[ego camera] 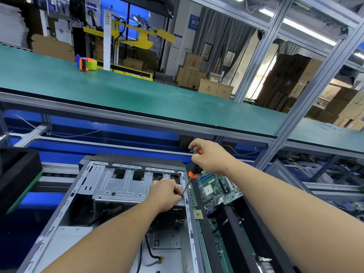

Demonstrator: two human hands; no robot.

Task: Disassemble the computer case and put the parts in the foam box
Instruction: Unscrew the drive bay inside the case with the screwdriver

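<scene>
Lying open-side up, computer case (pixel 110 213), long axis running away from the viewer. Gripped at its orange-and-black handle by right hand (pixel 208 156): screwdriver (pixel 192 175), slanting down-left, tip at the case's right rail. Left hand (pixel 165 195) curled there, pinching the shaft near its tip. Just right of the rail, foam box (pixel 236 233) with motherboard (pixel 218 186).

Your left hand (pixel 167 194) hides the screwdriver (pixel 194 172) tip and whatever it meets. Your right hand (pixel 210 156) covers the handle's top. The computer case (pixel 110 194) runs off the bottom edge.
</scene>
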